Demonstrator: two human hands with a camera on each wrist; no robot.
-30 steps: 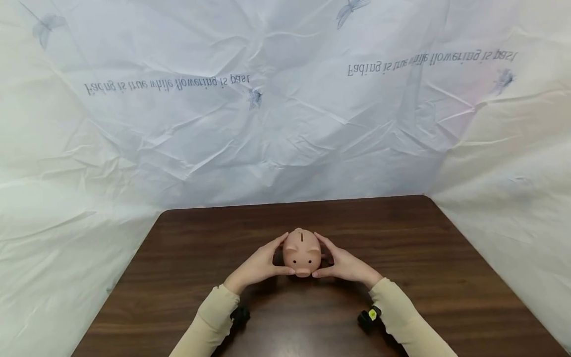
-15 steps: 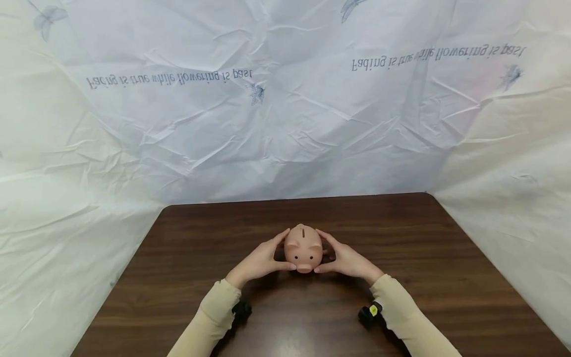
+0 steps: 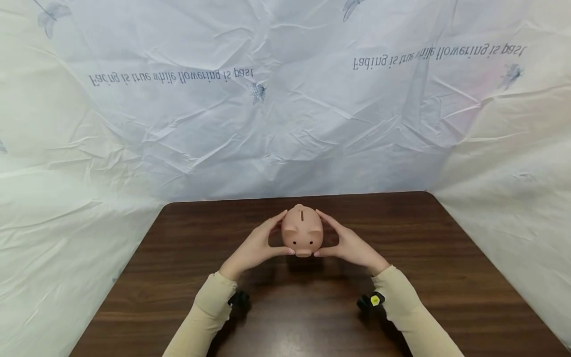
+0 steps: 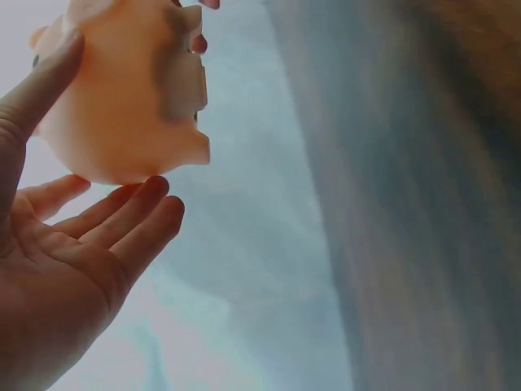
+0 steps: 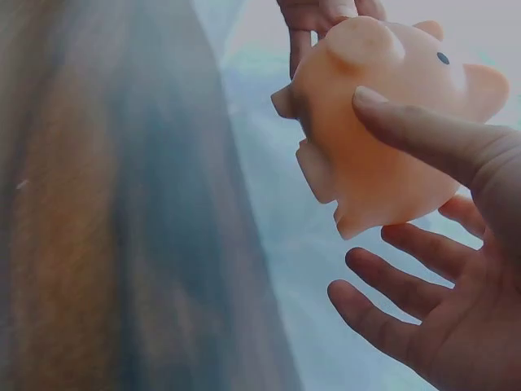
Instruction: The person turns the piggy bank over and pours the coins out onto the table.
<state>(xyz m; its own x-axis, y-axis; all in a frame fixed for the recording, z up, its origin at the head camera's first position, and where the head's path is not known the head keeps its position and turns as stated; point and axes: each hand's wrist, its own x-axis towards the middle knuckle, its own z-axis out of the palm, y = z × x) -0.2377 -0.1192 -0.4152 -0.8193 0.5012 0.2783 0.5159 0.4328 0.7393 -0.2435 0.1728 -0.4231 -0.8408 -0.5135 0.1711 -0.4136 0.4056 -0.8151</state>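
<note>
A pink piggy bank (image 3: 302,229) is held between both hands, clear of the table, its snout toward the person and its coin slot on top. My left hand (image 3: 256,245) grips its left side, thumb beside the snout and fingers along the flank. On the opposite side my right hand (image 3: 352,248) grips it the same way. In the left wrist view the feet of the piggy bank (image 4: 122,98) stick out with nothing beneath them. The right wrist view has the thumb of the right hand (image 5: 456,269) on the front of the piggy bank (image 5: 391,138).
The dark wooden table (image 3: 285,317) spreads under the hands, with a shadow below the piggy bank. Behind it and along both sides hangs a wrinkled white printed sheet (image 3: 285,139). A black camera (image 3: 239,299) sits at the left wrist, another camera (image 3: 370,301) at the right.
Both hands have lifted the piggy bank off the table; it sits higher in the head view and a gap with shadow now shows below it.
</note>
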